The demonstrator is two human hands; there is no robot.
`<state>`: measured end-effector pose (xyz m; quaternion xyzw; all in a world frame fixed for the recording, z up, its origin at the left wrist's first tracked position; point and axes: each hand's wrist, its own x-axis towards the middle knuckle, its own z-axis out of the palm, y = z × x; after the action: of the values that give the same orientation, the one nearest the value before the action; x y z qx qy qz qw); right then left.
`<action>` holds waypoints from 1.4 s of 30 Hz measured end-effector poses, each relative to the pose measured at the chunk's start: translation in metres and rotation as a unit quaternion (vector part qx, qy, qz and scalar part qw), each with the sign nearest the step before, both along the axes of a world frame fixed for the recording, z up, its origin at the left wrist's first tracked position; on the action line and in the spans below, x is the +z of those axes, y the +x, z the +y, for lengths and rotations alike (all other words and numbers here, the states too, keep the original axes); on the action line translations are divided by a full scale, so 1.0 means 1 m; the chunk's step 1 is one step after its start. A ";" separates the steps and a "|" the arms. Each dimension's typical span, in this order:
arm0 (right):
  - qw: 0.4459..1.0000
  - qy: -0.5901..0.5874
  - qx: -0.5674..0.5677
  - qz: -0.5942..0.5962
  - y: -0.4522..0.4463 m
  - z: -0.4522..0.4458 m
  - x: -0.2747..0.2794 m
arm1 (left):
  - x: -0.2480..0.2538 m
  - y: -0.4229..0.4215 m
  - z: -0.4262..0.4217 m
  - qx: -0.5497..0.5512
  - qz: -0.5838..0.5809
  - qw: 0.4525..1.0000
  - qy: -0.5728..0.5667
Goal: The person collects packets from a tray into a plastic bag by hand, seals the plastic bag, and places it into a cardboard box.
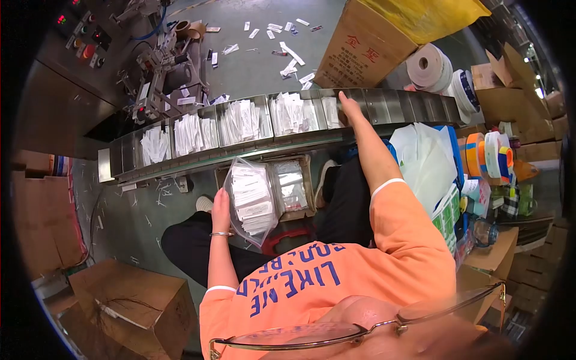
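Observation:
My left hand (221, 207) holds the left side of a clear plastic bag (252, 201) filled with thin white packets. The bag leans over an open carton (307, 198), which has more clear-wrapped packets in its right part. On the metal conveyor (384, 107), my right hand (349, 108) reaches into a compartment beside a small stack of white packets (330, 112). Its fingers are mostly hidden, so its grip cannot be made out. Left of it, several compartments hold upright white packets (241, 122).
Machinery (165, 69) stands behind the conveyor at the left. Loose packets (292, 54) litter the floor. A large carton (363, 51) and white rolls (427, 66) are behind the conveyor at the right. Another carton (135, 300) sits at lower left; plastic bags (423, 153) lie at the right.

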<state>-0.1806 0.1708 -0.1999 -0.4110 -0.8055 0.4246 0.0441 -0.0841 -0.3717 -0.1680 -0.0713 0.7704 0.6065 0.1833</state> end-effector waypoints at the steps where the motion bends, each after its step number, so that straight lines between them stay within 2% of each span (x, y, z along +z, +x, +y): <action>1: 1.000 -0.002 0.000 0.001 -0.001 -0.001 -0.001 | -0.001 -0.001 -0.001 -0.012 0.006 1.000 -0.026; 3: 0.976 -0.193 -0.064 -0.082 -0.005 -0.007 0.006 | -0.002 -0.001 -0.001 -0.011 -0.001 1.000 -0.025; 5: 0.919 -0.395 0.003 0.005 0.008 -0.054 0.058 | -0.002 -0.001 0.000 -0.009 -0.008 1.000 -0.021; 7: 0.928 -0.371 0.024 -0.021 0.004 -0.057 0.051 | -0.002 -0.001 0.001 0.021 -0.042 0.999 0.017; 9: 0.949 -0.292 0.093 -0.071 0.008 -0.080 0.086 | 0.019 -0.001 0.010 0.039 -0.080 0.996 0.027; 10: 0.915 -0.376 0.142 -0.024 0.006 -0.070 0.070 | 0.027 0.000 0.011 0.058 -0.120 0.990 0.039; 14: 0.917 -0.372 0.140 -0.030 0.000 -0.070 0.057 | 0.001 0.002 0.000 0.041 -0.093 0.994 0.045; 15: 0.960 -0.227 0.132 -0.095 -0.004 -0.078 0.058 | -0.002 0.001 -0.001 0.022 -0.082 0.996 0.040; 16: 0.977 -0.075 0.121 -0.158 -0.010 -0.086 0.059 | -0.006 0.001 -0.003 0.004 -0.070 0.997 0.036; 17: 0.968 0.078 0.105 -0.215 -0.014 -0.088 0.055 | -0.005 0.001 -0.003 0.006 -0.068 0.997 0.037; 18: 0.968 0.079 0.108 -0.214 -0.014 -0.091 0.051 | -0.004 0.002 -0.002 0.000 -0.054 0.998 0.026; 20: 0.998 -0.044 0.016 -0.052 -0.012 -0.098 0.044 | 0.000 0.005 -0.001 -0.004 -0.039 0.999 0.015; 21: 0.998 -0.043 0.018 -0.051 -0.010 -0.095 0.045 | 0.003 0.005 0.000 -0.001 -0.034 0.999 0.019; 24: 0.945 -0.323 0.046 0.026 0.003 -0.069 0.060 | 0.001 0.005 -0.001 -0.003 -0.030 0.999 0.014; 26: 0.937 -0.312 0.025 0.156 0.004 -0.063 0.062 | 0.001 0.010 -0.002 -0.022 -0.039 0.999 0.010; 28: 0.916 -0.281 0.052 0.282 0.010 -0.087 0.097 | -0.011 0.009 -0.002 -0.018 -0.037 0.997 0.060; 30: 0.874 -0.363 0.136 0.294 0.033 -0.142 0.145 | -0.019 0.012 0.001 -0.023 -0.061 0.993 0.102; 31: 0.853 -0.397 0.172 0.293 0.049 -0.178 0.162 | -0.012 0.012 0.003 -0.010 -0.129 0.987 0.093; 33: 0.834 -0.429 0.266 0.224 0.085 -0.247 0.173 | 0.007 0.018 0.016 0.046 -0.191 0.968 0.158; 34: 0.823 -0.383 0.360 0.215 0.094 -0.271 0.158 | 0.012 0.018 0.020 0.061 -0.206 0.961 0.176; 36: 0.845 -0.186 0.463 0.192 0.113 -0.325 0.160 | 0.017 0.019 0.022 0.075 -0.206 0.950 0.220; 37: 0.809 0.004 0.542 0.226 0.109 -0.338 0.146 | 0.021 0.019 0.024 0.083 -0.221 0.948 0.213; 38: 0.809 0.005 0.543 0.225 0.109 -0.344 0.125 | 0.017 0.020 0.023 0.094 -0.220 0.944 0.226; 39: 0.808 0.116 0.569 0.100 0.111 -0.346 0.100 | 0.014 0.021 0.024 0.103 -0.219 0.941 0.239; 40: 0.784 0.225 0.577 -0.028 0.112 -0.348 0.086 | 0.022 0.023 0.025 0.086 -0.204 0.948 0.228; 42: 0.778 0.230 0.581 -0.065 0.103 -0.358 0.102 | 0.034 0.014 0.018 0.091 -0.213 0.947 0.221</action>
<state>-0.0777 -0.1872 -0.0979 0.1306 -0.9662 0.1437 -0.1697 -0.0697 -0.3535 -0.1341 -0.2266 0.5505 0.7461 0.2981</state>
